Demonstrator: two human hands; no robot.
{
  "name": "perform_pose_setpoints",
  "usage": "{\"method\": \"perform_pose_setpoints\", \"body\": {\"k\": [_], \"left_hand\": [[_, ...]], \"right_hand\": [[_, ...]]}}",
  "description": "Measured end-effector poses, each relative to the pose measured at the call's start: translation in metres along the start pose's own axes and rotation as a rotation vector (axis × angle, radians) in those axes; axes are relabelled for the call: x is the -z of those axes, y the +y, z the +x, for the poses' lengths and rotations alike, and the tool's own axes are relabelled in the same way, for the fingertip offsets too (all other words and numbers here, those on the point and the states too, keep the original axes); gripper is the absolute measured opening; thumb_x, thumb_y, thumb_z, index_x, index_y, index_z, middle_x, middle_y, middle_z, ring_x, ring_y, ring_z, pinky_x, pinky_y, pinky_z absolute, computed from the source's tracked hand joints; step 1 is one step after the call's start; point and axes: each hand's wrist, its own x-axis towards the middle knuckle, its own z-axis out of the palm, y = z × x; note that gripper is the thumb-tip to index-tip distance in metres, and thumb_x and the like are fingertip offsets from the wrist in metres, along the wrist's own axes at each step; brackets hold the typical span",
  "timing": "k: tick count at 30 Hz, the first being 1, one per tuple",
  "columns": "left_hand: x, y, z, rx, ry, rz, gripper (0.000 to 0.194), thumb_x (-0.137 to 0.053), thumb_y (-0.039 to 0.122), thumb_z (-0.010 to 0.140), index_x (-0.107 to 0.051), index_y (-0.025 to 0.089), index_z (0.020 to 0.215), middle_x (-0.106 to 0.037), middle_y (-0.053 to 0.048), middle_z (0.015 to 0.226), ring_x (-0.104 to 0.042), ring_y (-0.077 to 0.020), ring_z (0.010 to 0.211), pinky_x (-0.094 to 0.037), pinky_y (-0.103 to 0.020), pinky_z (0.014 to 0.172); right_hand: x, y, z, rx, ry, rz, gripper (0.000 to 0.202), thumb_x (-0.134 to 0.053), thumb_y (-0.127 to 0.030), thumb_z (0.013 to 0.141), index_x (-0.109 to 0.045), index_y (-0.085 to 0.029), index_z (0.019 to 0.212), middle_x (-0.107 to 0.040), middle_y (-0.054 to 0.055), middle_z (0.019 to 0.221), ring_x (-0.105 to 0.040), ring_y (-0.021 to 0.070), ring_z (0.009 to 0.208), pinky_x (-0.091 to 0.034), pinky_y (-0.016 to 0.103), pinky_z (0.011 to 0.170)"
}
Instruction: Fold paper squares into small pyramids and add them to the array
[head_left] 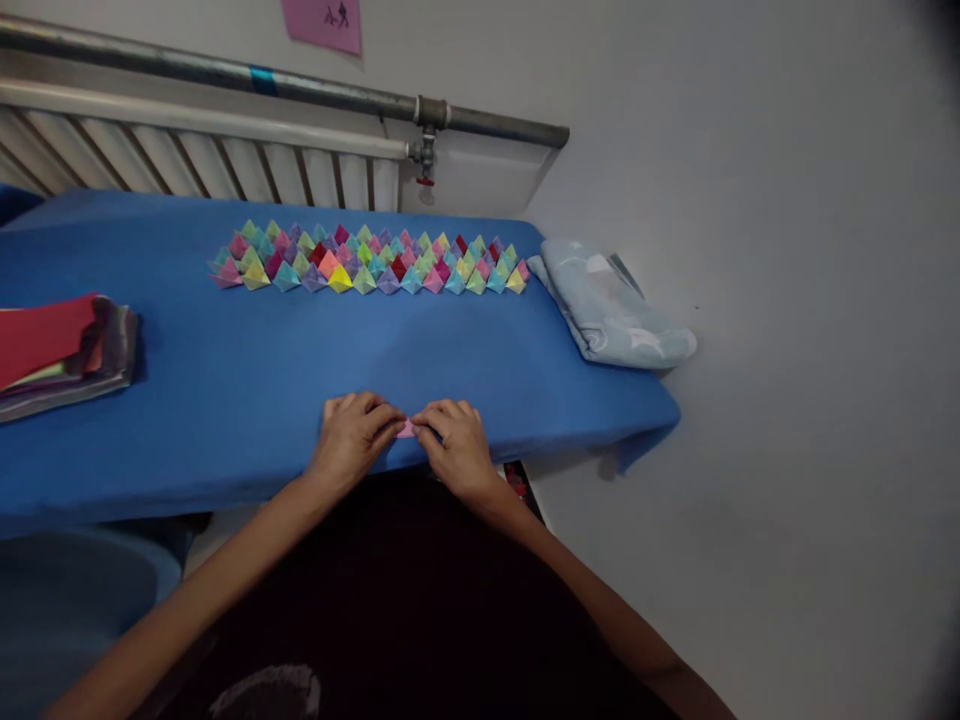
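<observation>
Near the front edge of the blue-covered table (285,350), a small pink paper (406,429) lies between my two hands. My left hand (355,432) pinches its left side with thumb and fingertips. On the right side, the curled fingers of my right hand (454,440) hold the same paper. Much of the paper is hidden under the fingertips. Farther back on the cloth stand rows of small folded paper pieces (364,282) in many colours, set close together.
A stack of coloured paper (52,345), red on top, lies at the left. A folded light-blue cloth (611,310) sits at the table's right end. Behind the table are a white radiator (247,170) and a metal pipe (187,68). A blue tub (75,590) is below left.
</observation>
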Motion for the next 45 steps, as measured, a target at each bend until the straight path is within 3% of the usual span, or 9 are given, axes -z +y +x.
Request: {"method": "perform_pose_setpoints", "body": {"k": [10,15,19,23,30,38,45], "left_hand": [[0.004,-0.003,0.0,-0.065,-0.028,0.077,0.016,-0.056,0.033,0.094,-0.071,0.029,0.099,-0.064,-0.003,0.092,-0.053,-0.0194,0.085,-0.032,-0.035,0.078],[0.004,-0.003,0.0,-0.067,-0.04,0.084,0.017,-0.056,0.033,0.094,-0.07,0.028,0.099,-0.063,-0.003,0.093,-0.053,-0.0202,0.086,-0.032,-0.036,0.078],[0.002,-0.004,-0.001,-0.069,-0.04,0.12,0.019,-0.053,0.034,0.095,-0.069,0.026,0.097,-0.063,-0.004,0.094,-0.052,-0.0203,0.086,-0.033,-0.036,0.078],[0.002,-0.01,-0.001,-0.048,-0.065,0.057,0.017,-0.054,0.033,0.094,-0.069,0.028,0.099,-0.063,-0.002,0.094,-0.053,-0.0185,0.087,-0.034,-0.035,0.079],[0.009,-0.029,0.001,-0.059,-0.151,-0.057,0.019,-0.056,0.033,0.093,-0.07,0.032,0.106,-0.064,-0.001,0.101,-0.055,-0.0187,0.093,-0.034,-0.035,0.081],[0.008,-0.032,-0.004,-0.167,-0.083,0.004,0.024,-0.05,0.037,0.096,-0.07,0.031,0.108,-0.064,-0.003,0.1,-0.053,-0.0183,0.09,-0.034,-0.034,0.078],[0.008,-0.03,-0.006,-0.205,-0.044,0.043,0.025,-0.05,0.036,0.096,-0.069,0.032,0.111,-0.065,-0.005,0.103,-0.055,-0.0196,0.09,-0.037,-0.036,0.079]], "right_hand": [[0.008,0.008,-0.004,0.033,-0.039,0.036,0.023,-0.054,-0.017,0.093,-0.072,-0.027,0.102,-0.067,0.004,0.106,-0.054,0.0209,0.098,-0.038,0.037,0.086],[0.019,-0.005,0.001,0.023,0.035,0.283,0.019,-0.051,-0.016,0.092,-0.067,-0.023,0.097,-0.067,0.004,0.099,-0.059,0.0172,0.093,-0.044,0.033,0.084],[0.009,-0.015,0.011,0.025,-0.034,0.404,0.015,-0.049,-0.013,0.089,-0.061,-0.022,0.089,-0.065,0.001,0.089,-0.059,0.0138,0.082,-0.045,0.027,0.076],[-0.004,-0.012,0.016,0.025,-0.077,0.349,0.016,-0.047,-0.009,0.085,-0.058,-0.02,0.084,-0.063,0.002,0.086,-0.058,0.0138,0.082,-0.044,0.027,0.077],[-0.004,-0.011,0.021,-0.022,-0.115,0.315,0.013,-0.052,-0.009,0.08,-0.057,-0.02,0.081,-0.06,-0.001,0.08,-0.054,0.0122,0.071,-0.041,0.025,0.069],[-0.005,-0.012,0.022,0.002,-0.153,0.261,0.008,-0.057,-0.012,0.083,-0.057,-0.02,0.082,-0.06,0.001,0.085,-0.055,0.0133,0.076,-0.041,0.026,0.071],[0.009,-0.007,0.014,0.032,-0.153,0.019,0.006,-0.06,-0.026,0.089,-0.062,-0.021,0.091,-0.062,0.005,0.096,-0.053,0.0204,0.092,-0.039,0.035,0.085]]}}
